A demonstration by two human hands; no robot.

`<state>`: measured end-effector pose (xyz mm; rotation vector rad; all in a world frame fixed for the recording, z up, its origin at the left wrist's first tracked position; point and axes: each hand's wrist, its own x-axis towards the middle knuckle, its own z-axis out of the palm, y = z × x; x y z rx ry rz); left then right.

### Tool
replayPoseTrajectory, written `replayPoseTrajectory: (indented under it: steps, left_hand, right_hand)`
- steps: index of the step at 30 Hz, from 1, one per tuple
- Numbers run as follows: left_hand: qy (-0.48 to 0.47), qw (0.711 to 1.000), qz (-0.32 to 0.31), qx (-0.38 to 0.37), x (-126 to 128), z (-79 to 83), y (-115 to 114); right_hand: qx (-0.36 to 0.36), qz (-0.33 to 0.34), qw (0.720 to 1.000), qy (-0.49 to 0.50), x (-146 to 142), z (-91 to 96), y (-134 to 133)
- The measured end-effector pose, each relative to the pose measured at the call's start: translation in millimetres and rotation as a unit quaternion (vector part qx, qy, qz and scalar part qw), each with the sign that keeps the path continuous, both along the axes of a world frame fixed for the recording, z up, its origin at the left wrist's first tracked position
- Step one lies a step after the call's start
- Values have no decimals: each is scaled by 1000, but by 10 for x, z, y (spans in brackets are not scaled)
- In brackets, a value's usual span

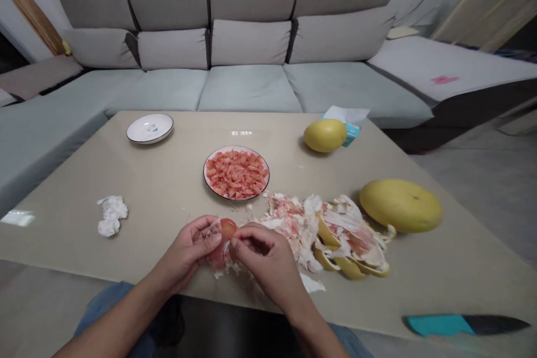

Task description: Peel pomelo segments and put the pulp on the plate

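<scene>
Our left hand (184,251) and right hand (262,260) pinch a pomelo segment (224,238), with peel (293,224) heaped just beside it and crumpled tissue (111,215) to its left.

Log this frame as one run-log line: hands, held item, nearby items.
left hand: holds pomelo segment | right hand: pinches same segment | nearby: peel pile, plate of pomelo flesh

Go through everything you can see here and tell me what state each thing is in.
Left hand, gripping a pink pomelo segment
Right hand, pinching that segment
Pink pomelo segment, partly stripped of white membrane
Large round yellow pomelo, whole, unpeeled
Smaller round yellow pomelo, whole, unpeeled
Round white plate, heaped with pink pomelo pulp
Yellow-and-white pomelo peel, torn, piled
White paper tissue, crumpled
Teal-handled knife, lying flat
</scene>
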<state>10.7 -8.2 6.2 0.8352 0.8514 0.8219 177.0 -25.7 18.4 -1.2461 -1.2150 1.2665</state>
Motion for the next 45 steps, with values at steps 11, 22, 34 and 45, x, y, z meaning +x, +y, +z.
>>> replayPoseTrajectory:
  steps: [11,22,34,45]
  left_hand:
    - [-89,993,-38,-67,8,18,-3]
    - [-177,979,-45,-91,-82,125,16]
    - [-95,994,-9,-59,21,26,-15]
    - [-85,993,11,-77,29,-25,-47]
  right_hand:
    - [78,-15,995,-52,-20,-19,-42]
    - [63,-80,991,-90,245,-34,79]
    - [-66,70,992,83,35,-69,-10]
    - [-88,51,993,55,9,-55,-13]
